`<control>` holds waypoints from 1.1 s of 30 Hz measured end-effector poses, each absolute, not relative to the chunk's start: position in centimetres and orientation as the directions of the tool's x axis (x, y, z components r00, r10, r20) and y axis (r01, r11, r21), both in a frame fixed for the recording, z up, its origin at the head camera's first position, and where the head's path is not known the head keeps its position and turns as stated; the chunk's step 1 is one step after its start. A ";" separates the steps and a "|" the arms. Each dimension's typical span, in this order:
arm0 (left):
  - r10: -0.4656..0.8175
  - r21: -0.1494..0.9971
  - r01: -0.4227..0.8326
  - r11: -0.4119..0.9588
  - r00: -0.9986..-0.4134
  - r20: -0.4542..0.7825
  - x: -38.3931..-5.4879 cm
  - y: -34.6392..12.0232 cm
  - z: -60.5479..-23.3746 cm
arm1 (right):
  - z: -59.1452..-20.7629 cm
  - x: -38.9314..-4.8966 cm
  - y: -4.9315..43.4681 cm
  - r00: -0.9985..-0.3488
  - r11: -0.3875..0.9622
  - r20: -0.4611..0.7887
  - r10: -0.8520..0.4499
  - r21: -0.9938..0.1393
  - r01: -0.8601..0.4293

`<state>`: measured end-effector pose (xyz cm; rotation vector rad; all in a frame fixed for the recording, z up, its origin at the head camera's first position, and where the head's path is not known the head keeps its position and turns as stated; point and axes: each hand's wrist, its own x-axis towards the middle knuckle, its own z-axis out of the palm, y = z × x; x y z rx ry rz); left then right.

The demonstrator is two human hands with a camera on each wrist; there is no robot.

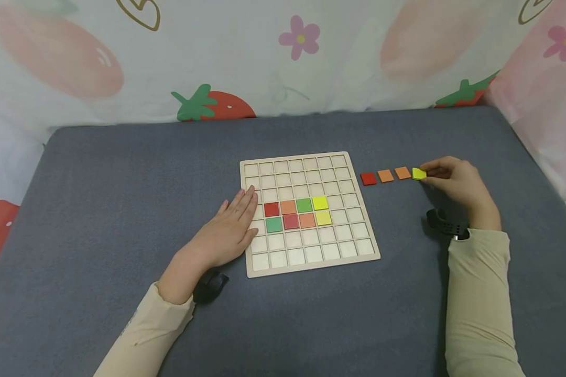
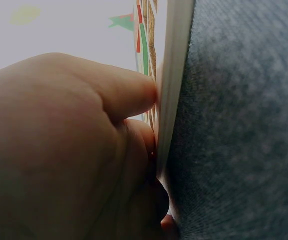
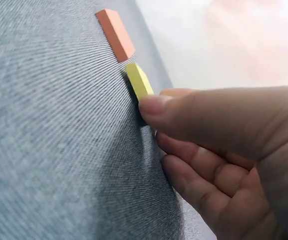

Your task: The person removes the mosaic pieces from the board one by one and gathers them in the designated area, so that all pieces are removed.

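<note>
My right hand [image 1: 459, 183] pinches a yellow square tile [image 1: 418, 174] between thumb and fingers, at the right end of a short row. In the right wrist view, the yellow tile [image 3: 139, 81] looks slightly tilted off the cloth, close to an orange tile [image 3: 115, 35]. Flat with extended fingers, my left hand [image 1: 226, 230] rests on the left edge of a wooden grid board [image 1: 313, 264]. The left wrist view shows its thumb against the board's rim [image 2: 172, 65]. Two rows of red, orange, green and yellow tiles [image 1: 290, 221] sit in the board's middle cells.
Left of the yellow tile, a red tile [image 1: 368, 179] and two orange tiles [image 1: 385, 176] lie in line beside the board's upper right corner. Grey cloth [image 1: 122, 199] covers the table. A patterned curtain [image 1: 339, 68] hangs behind it.
</note>
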<state>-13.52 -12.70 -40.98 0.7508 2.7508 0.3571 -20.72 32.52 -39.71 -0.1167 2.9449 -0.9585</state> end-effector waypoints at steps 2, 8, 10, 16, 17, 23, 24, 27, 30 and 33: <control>0.526 0.303 0.460 0.834 -0.829 -0.189 -13.5 -12.7 -41.0 | -39.8 -20.8 32.5 -0.996 0.814 0.000 -0.091 -0.577 -0.074; 0.530 0.306 0.464 0.831 -0.827 -0.187 -13.5 -12.7 -40.9 | -40.0 -20.9 32.4 -0.992 0.814 0.067 -0.109 -0.567 -0.128; 0.531 0.307 0.465 0.830 -0.826 -0.186 -13.5 -12.7 -40.8 | -40.0 -21.0 32.3 -0.991 0.811 0.079 -0.108 -0.570 -0.134; 0.531 0.303 0.465 0.832 -0.827 -0.186 -13.5 -12.7 -40.8 | -40.1 -21.1 32.2 -0.992 0.805 0.089 -0.085 -0.580 -0.121; 0.530 0.302 0.465 0.832 -0.827 -0.187 -13.5 -12.7 -40.8 | -40.2 -21.1 32.2 -0.993 0.804 0.090 -0.082 -0.582 -0.119; 0.527 0.298 0.463 0.835 -0.829 -0.189 -13.5 -12.6 -40.8 | -40.3 -21.1 32.1 -0.994 0.809 0.082 -0.067 -0.578 -0.102; 0.526 0.298 0.463 0.835 -0.829 -0.189 -13.5 -12.6 -40.8 | -40.3 -21.1 32.1 -0.995 0.811 0.080 -0.065 -0.576 -0.099; 0.525 0.298 0.461 0.836 -0.829 -0.191 -13.6 -12.6 -40.8 | -40.3 -21.1 32.1 -0.996 0.812 0.074 -0.057 -0.577 -0.089; 0.526 0.299 0.461 0.836 -0.829 -0.191 -13.6 -12.5 -40.8 | -40.2 -21.0 32.1 -0.996 0.803 0.072 -0.048 -0.591 -0.081; 0.527 0.301 0.462 0.834 -0.828 -0.190 -13.6 -12.5 -40.7 | -40.2 -21.0 32.1 -0.997 0.791 0.072 -0.042 -0.607 -0.077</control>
